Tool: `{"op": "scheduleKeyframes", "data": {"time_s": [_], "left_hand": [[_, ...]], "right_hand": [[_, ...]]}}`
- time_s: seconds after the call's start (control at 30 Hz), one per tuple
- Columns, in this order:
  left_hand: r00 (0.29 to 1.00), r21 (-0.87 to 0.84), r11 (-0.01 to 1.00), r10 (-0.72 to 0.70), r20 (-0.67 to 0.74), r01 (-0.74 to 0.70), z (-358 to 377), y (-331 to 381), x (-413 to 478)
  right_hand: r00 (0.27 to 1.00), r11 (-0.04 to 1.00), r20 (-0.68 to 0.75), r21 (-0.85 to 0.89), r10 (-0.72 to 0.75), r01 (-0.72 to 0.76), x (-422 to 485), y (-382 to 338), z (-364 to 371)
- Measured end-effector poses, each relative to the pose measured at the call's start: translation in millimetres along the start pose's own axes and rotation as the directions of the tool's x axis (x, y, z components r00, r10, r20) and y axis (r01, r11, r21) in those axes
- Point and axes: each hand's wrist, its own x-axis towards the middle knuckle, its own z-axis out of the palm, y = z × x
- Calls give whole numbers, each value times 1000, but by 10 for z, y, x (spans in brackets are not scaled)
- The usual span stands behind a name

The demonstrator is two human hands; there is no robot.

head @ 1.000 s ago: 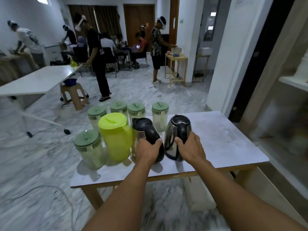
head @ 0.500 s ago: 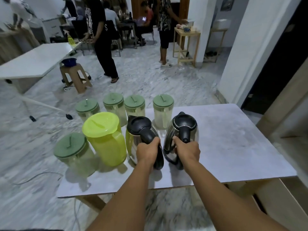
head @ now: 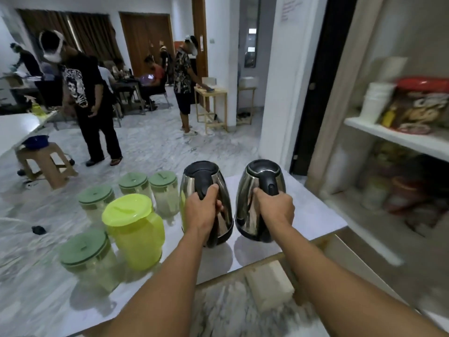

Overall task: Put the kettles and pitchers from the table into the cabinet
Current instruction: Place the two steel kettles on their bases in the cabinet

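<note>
- While both fists clench round black handles, your left grip (head: 204,210) holds the left kettle (head: 220,183) and your right grip (head: 274,207) holds the right kettle (head: 245,203). Both kettles are upright over the desk (head: 315,215), beside the cabinet (head: 393,135).
- Steel bodies look stiff and slick, so the handles are likely your surest hold.
- Shut lids hide any water, so you cannot judge the weight.
- Motion blur smears the crowded cabinet shelves, so free room is hard to make out.

Marble floor (head: 150,142), white walls (head: 223,57), brown curtains (head: 92,32), wood doors (head: 145,40) (shut); plastic stool (head: 46,164) left, ppl (head: 93,98) at rear.
</note>
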Motion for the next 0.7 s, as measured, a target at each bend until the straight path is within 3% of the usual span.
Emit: {"op": "scheduleKeyframes", "data": {"time_s": [0.2, 0.33, 0.53, 0.7], "left_hand": [[963, 8, 983, 180, 200, -185, 373, 654, -565], [906, -34, 963, 263, 332, -267, 878, 1024, -1081], [845, -153, 956, 293, 447, -251, 1779, 1473, -1937], [739, -241, 947, 316, 594, -211, 2672, 1623, -2589]], "right_hand": [[970, 985, -215, 103, -114, 138, -375, -395, -1052], [907, 977, -404, 117, -116, 177, -505, -506, -1892], [731, 984, -675, 38, -104, 175, -725, -541, -3309], [569, 984, -811, -46, -138, 173, -766, -484, -4457]]}}
